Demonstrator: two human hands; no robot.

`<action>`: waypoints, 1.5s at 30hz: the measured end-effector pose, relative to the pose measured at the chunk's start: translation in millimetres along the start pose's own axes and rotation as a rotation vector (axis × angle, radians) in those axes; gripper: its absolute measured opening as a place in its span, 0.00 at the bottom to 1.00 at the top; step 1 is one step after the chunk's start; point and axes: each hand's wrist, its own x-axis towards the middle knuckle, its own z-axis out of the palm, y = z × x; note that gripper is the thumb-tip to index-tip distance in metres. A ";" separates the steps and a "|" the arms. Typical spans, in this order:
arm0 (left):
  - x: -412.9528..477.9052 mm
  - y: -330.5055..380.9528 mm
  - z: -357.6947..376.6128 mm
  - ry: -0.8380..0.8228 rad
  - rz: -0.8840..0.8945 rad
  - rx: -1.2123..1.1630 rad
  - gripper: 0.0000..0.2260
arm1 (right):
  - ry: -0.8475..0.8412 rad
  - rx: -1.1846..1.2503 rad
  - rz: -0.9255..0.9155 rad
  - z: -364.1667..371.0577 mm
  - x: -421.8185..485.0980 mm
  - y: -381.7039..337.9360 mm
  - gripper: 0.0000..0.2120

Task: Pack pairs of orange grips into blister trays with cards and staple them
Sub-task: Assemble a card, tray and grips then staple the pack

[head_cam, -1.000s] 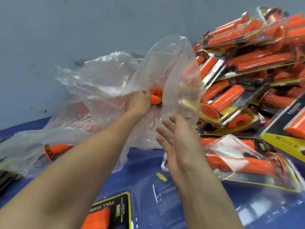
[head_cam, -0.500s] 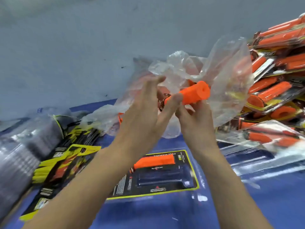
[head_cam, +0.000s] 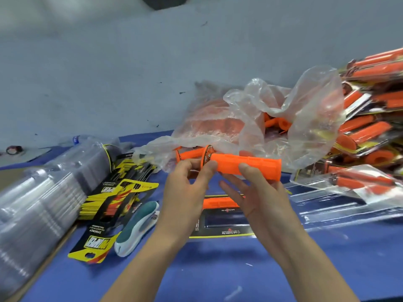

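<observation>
Lowered from in front of the bag, the grip now lies level between both hands above the blue table. The left hand pinches its flanged end; the right hand holds the shaft, thumb on top, fingers beneath. Below, a carded tray holds a second grip. A stapler lies beside the cards.

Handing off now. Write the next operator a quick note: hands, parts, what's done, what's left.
Hands: left hand pinches the flange end of the orange grip; right hand holds its body, above the carded tray.
Done: one seated grip fills the tray's far slot; the near slot is empty.
The stapler lies left of the tray, the bag of loose grips behind it, finished packs at right.
Left: seat this grip, then staple.
</observation>
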 end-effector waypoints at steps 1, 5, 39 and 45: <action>1.9 -0.7 -2.9 0.023 0.027 0.012 0.09 | -0.011 -0.023 0.021 -2.6 1.2 -2.7 0.15; 12.7 -2.3 -15.6 0.099 0.202 0.114 0.11 | 0.035 -0.199 -0.041 -15.8 4.2 -13.7 0.13; -18.0 -55.2 9.0 -0.512 0.410 0.797 0.21 | 0.080 -1.848 -0.303 -85.8 -14.1 -36.3 0.19; -16.3 -66.8 10.3 -0.561 0.383 0.837 0.20 | 0.036 -2.031 -0.350 -96.6 -16.0 -26.3 0.14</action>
